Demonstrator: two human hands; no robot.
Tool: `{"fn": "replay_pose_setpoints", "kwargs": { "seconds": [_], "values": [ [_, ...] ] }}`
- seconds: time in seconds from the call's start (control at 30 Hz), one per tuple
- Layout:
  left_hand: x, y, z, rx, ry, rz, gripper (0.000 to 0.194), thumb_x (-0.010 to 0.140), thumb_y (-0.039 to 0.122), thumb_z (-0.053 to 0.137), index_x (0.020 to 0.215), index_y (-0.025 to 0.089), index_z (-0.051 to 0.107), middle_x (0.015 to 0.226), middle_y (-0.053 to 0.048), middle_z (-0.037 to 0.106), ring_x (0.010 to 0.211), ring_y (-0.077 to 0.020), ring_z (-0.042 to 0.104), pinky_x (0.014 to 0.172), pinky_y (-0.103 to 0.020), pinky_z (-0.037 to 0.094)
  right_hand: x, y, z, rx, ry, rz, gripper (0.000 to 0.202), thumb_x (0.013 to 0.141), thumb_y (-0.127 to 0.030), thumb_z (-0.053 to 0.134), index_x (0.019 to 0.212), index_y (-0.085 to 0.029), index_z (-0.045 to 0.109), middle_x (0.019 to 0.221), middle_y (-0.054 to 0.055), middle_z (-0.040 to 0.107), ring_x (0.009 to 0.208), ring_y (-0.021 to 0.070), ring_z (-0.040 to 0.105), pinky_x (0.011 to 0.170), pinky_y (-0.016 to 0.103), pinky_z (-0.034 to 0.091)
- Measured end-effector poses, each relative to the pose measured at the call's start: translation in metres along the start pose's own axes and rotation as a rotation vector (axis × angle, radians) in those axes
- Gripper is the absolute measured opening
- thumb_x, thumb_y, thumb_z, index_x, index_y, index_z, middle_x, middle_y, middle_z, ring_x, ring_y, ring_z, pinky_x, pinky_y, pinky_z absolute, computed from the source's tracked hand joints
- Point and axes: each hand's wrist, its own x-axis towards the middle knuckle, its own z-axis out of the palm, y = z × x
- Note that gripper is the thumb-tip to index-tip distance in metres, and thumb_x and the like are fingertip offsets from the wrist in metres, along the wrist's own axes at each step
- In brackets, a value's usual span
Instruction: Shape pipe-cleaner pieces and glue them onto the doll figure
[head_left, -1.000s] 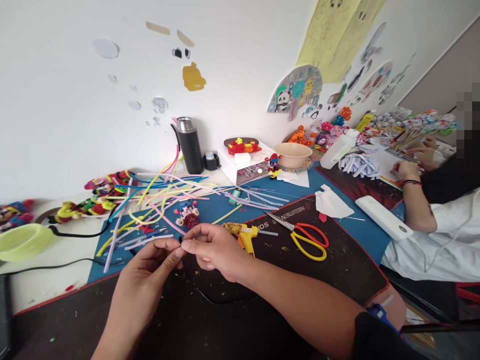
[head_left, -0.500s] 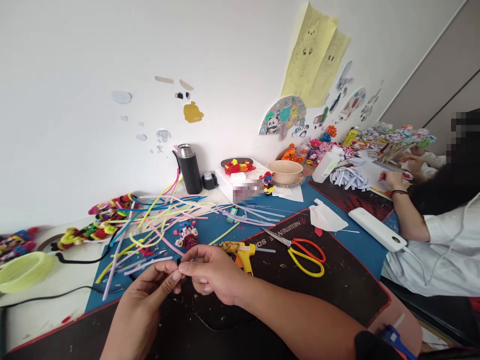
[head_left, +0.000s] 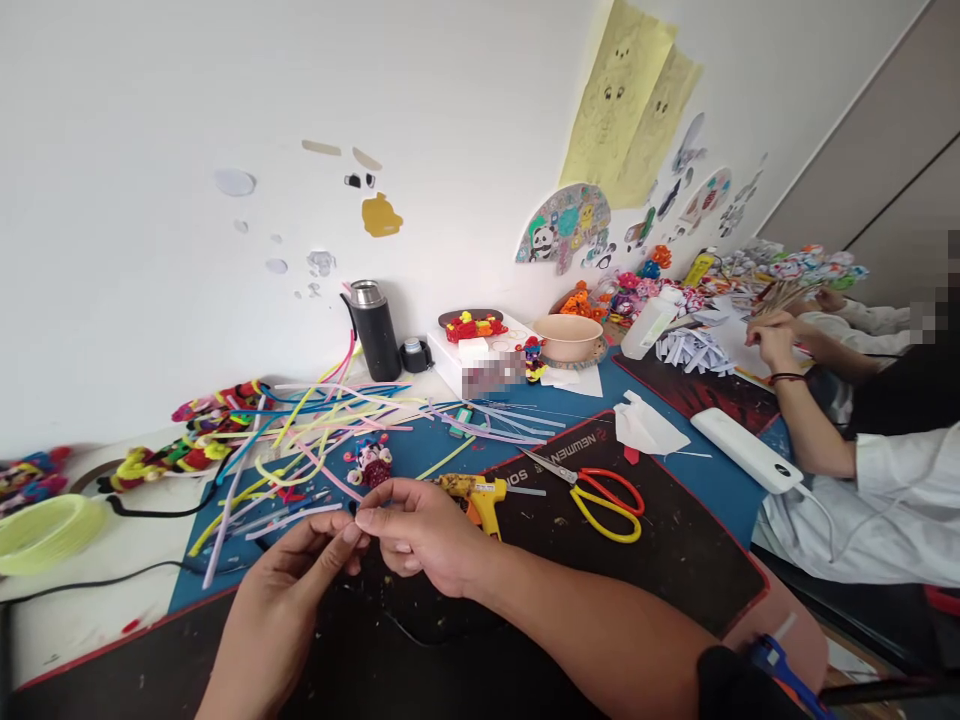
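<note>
My left hand point(head_left: 304, 565) and my right hand point(head_left: 420, 535) meet over the black mat point(head_left: 360, 660), fingertips pinched together. Between them shows a small dark piece point(head_left: 352, 508), too small to name; both hands seem to grip it. Just behind my fingers stands a little pipe-cleaner figure point(head_left: 373, 465) with a dark red body. A yellow hot glue gun point(head_left: 487, 500) lies right beyond my right hand, partly hidden by it. Farther right rest scissors point(head_left: 600, 500) with one red and one yellow handle, blades apart.
Loose pipe cleaners point(head_left: 300, 430) lie in a tangle at the left, near finished figures point(head_left: 180, 450) and a pale green coil point(head_left: 52, 535). A black thermos point(head_left: 376, 335) stands by the wall. A white power bank point(head_left: 746, 450) lies before a co-worker point(head_left: 885, 450) at the right.
My hands stay pinched together in almost the same place. The view has shifted slightly. At the right, the co-worker has leaned back and brought their hands together.
</note>
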Motion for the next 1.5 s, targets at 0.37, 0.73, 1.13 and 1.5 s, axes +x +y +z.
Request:
{"fn": "replay_pose_setpoints", "kwargs": {
  "seconds": [0.37,0.73,1.13,1.5],
  "values": [
    [-0.002,0.006,0.000,0.009,0.016,-0.001,0.053,0.078,0.078,0.087,0.079,0.026,0.080,0.075,-0.004,0.071,0.075,-0.0253,0.067,0.071,-0.032,0.057,0.001,0.002,-0.001,0.008,-0.035,-0.016,0.060,0.065,-0.052,0.108,0.092,-0.021,0.064,0.047,-0.015,0.045,0.041,0.0041,0.025,0.046,0.026,0.014],
    [-0.004,0.017,0.009,-0.326,0.035,-0.162,0.055,0.054,0.068,0.106,0.069,0.022,0.081,0.070,-0.004,0.068,0.069,-0.0196,0.059,0.062,-0.028,0.055,-0.002,0.000,-0.001,0.065,-0.048,0.004,0.060,0.068,-0.056,0.105,0.099,-0.019,0.069,0.046,-0.015,0.044,0.042,0.0050,0.024,0.047,0.027,0.012],
    [-0.008,0.026,0.016,-0.525,-0.093,-0.381,0.053,0.047,0.056,0.112,0.066,0.019,0.079,0.066,-0.001,0.061,0.064,-0.0143,0.051,0.061,-0.027,0.056,-0.003,0.001,-0.006,0.092,-0.174,-0.007,0.050,0.082,-0.057,0.095,0.108,-0.016,0.084,0.050,-0.012,0.043,0.041,0.0050,0.024,0.046,0.026,0.012],
    [-0.010,0.029,0.016,-0.612,-0.094,-0.459,0.053,0.045,0.051,0.114,0.066,0.020,0.077,0.066,0.001,0.058,0.068,-0.0155,0.056,0.067,-0.030,0.063,-0.006,-0.004,-0.003,0.078,-0.224,0.010,0.050,0.079,-0.060,0.097,0.094,-0.017,0.077,0.049,-0.013,0.042,0.040,0.0048,0.024,0.044,0.027,0.010]
  ]
}}
